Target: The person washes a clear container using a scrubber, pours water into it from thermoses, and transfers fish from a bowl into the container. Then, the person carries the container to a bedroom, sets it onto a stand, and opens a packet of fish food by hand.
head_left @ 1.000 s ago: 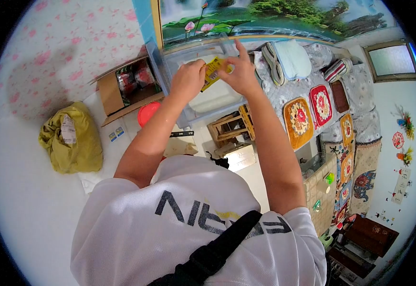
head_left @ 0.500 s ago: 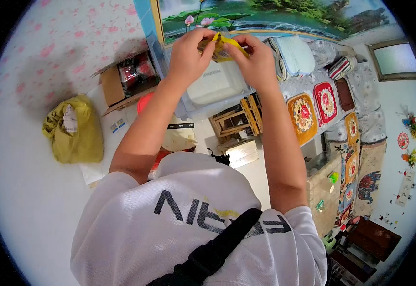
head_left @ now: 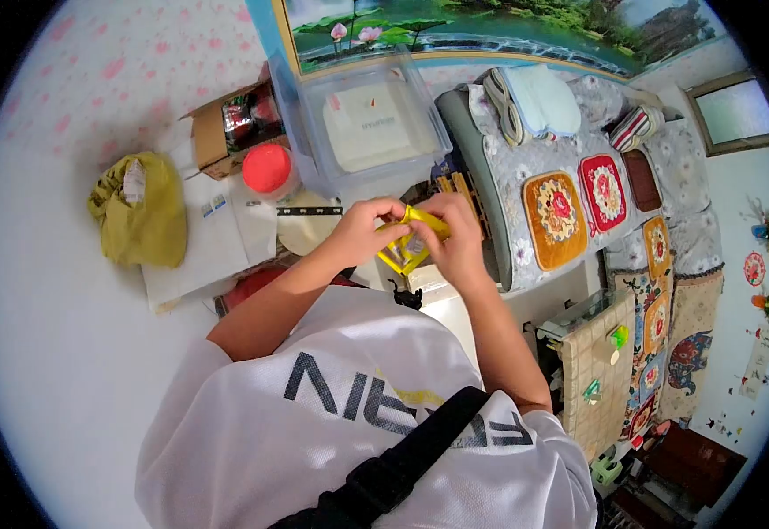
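A small yellow plastic packet [head_left: 405, 256] with a partly clear or printed panel is held in front of my chest. My left hand [head_left: 367, 233] pinches its left edge, while my right hand [head_left: 457, 240] grips the opposite upper edge. Fingers of both hands meet near the packet's top, and whether it is torn there I cannot tell. Beyond my hands stands a large translucent plastic bin [head_left: 308, 141], with a whitish slab-like item [head_left: 376, 132] inside it. A round container with a red lid [head_left: 267, 168] sits left of the bin.
At left are an open cardboard box [head_left: 209, 137] and a yellow-green bag [head_left: 146, 212]. To the right, a sofa [head_left: 510, 225] bears patterned cushions [head_left: 556, 219] and a folded blanket [head_left: 543, 104]. A cloth-covered table [head_left: 592, 370] stands lower right.
Both hands have come down and closer to my body with the yellow packet, from above the bin to in front of it. The bin's contents and the red lid now show fully.
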Available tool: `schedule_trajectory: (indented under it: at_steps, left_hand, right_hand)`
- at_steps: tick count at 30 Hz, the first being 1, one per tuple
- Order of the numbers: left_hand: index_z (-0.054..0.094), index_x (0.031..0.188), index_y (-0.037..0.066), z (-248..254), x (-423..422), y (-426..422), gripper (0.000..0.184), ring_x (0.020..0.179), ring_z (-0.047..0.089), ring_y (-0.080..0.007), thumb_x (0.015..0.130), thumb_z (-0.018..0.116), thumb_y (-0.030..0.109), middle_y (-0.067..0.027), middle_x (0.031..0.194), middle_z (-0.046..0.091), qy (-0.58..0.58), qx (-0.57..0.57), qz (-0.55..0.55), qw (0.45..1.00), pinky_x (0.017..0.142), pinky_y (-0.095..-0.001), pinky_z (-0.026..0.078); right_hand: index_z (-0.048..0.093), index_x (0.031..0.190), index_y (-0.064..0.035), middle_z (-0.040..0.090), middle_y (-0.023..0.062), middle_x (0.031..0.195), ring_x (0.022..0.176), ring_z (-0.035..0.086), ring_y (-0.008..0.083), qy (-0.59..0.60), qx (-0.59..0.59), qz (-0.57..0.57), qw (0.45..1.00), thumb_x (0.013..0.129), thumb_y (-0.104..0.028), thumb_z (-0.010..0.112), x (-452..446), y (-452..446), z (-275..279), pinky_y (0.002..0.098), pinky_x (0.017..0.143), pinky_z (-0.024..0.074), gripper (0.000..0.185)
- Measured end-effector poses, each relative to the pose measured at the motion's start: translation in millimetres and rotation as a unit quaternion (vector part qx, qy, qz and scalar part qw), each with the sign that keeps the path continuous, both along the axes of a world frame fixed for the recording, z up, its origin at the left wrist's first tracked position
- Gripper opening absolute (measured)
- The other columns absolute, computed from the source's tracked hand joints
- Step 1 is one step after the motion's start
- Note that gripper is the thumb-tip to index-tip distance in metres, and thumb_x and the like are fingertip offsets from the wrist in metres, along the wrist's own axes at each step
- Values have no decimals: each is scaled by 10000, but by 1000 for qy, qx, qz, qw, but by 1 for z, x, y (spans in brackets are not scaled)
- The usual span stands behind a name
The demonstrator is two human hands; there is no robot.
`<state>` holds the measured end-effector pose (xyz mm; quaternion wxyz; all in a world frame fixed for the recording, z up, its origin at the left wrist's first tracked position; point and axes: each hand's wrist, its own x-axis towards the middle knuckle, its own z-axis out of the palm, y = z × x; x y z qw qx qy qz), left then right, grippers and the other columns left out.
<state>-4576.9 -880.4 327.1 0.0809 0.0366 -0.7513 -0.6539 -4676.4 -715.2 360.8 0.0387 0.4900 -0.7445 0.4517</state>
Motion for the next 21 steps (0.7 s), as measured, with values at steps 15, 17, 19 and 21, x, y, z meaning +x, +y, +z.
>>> schedule_trajectory:
  at_steps: [15, 17, 19, 21]
  left_hand:
    - [629, 920, -22, 11, 94, 48, 119, 852, 599, -218, 826, 681, 31, -109, 894, 609, 29, -192, 136, 972, 763, -315, 475]
    - [634, 912, -19, 9, 105, 45, 107, 831, 600, -186, 836, 684, 39, -93, 878, 622, 2, -133, 125, 983, 746, -305, 477]
    - [643, 925, -16, 5, 115, 37, 113, 814, 599, -148, 848, 691, 52, -71, 867, 641, -49, -80, 110, 989, 731, -290, 478]
    - [655, 951, -19, -15, 121, 24, 142, 816, 601, -119, 852, 705, 70, -55, 888, 661, -107, 35, 61, 992, 735, -278, 485]
  right_hand:
    - [669, 969, -18, 647, 90, 843, 761, 628, 213, -281, 4, 85, 956, 803, -71, 736, 78, 35, -37, 316, 687, 495, 187]
    - [666, 962, -8, 645, 49, 835, 761, 607, 131, -430, -21, 102, 897, 817, -71, 730, 86, 30, -38, 279, 708, 477, 170]
    - [664, 950, -1, 650, 49, 843, 769, 599, 112, -403, 27, 127, 906, 824, -85, 733, 84, 28, -37, 273, 697, 472, 167]
    - [659, 922, 11, 656, 81, 848, 761, 607, 142, -358, 84, 131, 921, 847, -115, 716, 84, 26, -38, 281, 682, 473, 158]
